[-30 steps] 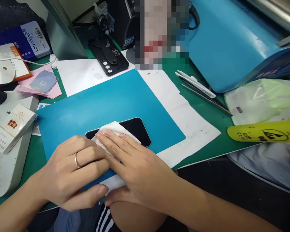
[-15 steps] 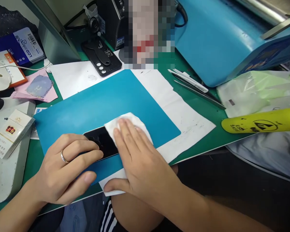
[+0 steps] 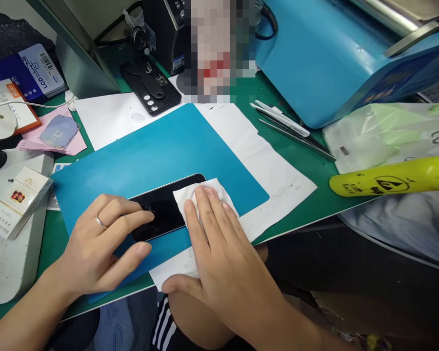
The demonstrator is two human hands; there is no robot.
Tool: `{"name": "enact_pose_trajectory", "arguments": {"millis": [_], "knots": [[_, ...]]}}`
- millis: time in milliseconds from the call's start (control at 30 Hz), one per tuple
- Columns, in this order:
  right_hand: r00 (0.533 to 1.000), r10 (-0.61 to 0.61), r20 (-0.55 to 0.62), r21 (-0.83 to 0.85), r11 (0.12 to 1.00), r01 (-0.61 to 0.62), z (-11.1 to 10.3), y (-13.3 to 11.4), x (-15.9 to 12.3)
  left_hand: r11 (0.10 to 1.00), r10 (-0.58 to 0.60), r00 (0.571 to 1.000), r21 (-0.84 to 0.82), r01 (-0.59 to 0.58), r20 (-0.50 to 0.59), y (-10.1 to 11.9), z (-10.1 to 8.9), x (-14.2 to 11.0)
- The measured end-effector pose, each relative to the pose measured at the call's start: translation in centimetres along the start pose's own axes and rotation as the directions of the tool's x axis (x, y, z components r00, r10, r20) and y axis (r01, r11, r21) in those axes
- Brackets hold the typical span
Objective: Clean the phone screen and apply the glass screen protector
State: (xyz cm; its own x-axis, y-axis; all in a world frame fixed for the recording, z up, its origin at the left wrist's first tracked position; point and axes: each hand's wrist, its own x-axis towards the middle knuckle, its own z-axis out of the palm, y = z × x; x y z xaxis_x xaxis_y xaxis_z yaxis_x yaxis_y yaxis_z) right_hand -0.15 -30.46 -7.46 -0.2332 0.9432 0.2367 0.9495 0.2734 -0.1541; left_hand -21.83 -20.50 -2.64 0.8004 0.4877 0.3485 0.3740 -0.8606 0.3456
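One phone (image 3: 164, 214), black glossy glass, thin silver rim, flat on one blue mat (image 3: 149, 151) near the desk's (image 3: 307, 168) front edge. One white cloth (image 3: 219, 187) hides most of its right end. Right hand (image 3: 223, 263): fingers flat on cloth, thumb spread, gripping nothing. Left hand (image 3: 95, 243): fingers half-curled, thumb apart, gripping nothing; tips over phone's left end, contact unclear. One black phone case (image 3: 149, 83) farther back. Pixelated patch (image 3: 219, 44) masks part of the far side.
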Motion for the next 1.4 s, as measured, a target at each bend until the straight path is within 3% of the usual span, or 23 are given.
{"name": "enact_pose_trajectory", "arguments": {"millis": [167, 333, 533, 733, 933, 1067, 1200, 1400], "knots": [[1.000, 0.010, -0.005, 0.032, 0.999, -0.010, 0.2, 0.4, 1.3, 0.994, -0.081, 0.997, 0.069, 0.082, -0.015, -0.2, 0.2, -0.1], [1.000, 0.002, -0.005, 0.050, 0.999, -0.002, -0.2, -1.3, -0.1, 0.983, -0.174, 0.985, 0.055, 0.173, 0.014, -0.1, 0.3, -0.3], [0.997, -0.073, 0.001, 0.109, 0.991, 0.072, 0.0, -4.1, 1.2, 0.992, -0.121, 0.992, -0.051, 0.119, -0.031, -0.9, 0.0, -0.6], [0.991, -0.127, 0.038, 0.181, 0.976, 0.119, -0.1, -5.5, 1.8, 0.980, -0.195, 0.980, -0.048, 0.193, -0.037, -1.9, -0.3, -0.8], [0.975, -0.214, 0.049, 0.189, 0.961, 0.202, -0.1, -6.2, 1.6, 0.999, 0.017, 0.990, -0.050, -0.010, 0.141, -0.6, -0.1, 0.5], [0.977, -0.210, 0.041, 0.224, 0.955, 0.196, -0.2, -5.2, 1.3, 0.994, 0.086, 0.982, -0.077, -0.073, 0.171, -0.4, -0.3, 0.5], [0.989, -0.142, 0.035, 0.134, 0.982, 0.136, -0.4, -2.7, -0.3, 0.998, 0.060, 0.993, -0.040, -0.056, 0.103, -0.5, -0.5, 0.0], [0.984, -0.170, 0.056, 0.074, 0.983, 0.166, -1.0, 1.7, -2.2, 1.000, -0.002, 0.998, 0.020, 0.001, 0.058, -1.0, -0.2, -0.2]]}}
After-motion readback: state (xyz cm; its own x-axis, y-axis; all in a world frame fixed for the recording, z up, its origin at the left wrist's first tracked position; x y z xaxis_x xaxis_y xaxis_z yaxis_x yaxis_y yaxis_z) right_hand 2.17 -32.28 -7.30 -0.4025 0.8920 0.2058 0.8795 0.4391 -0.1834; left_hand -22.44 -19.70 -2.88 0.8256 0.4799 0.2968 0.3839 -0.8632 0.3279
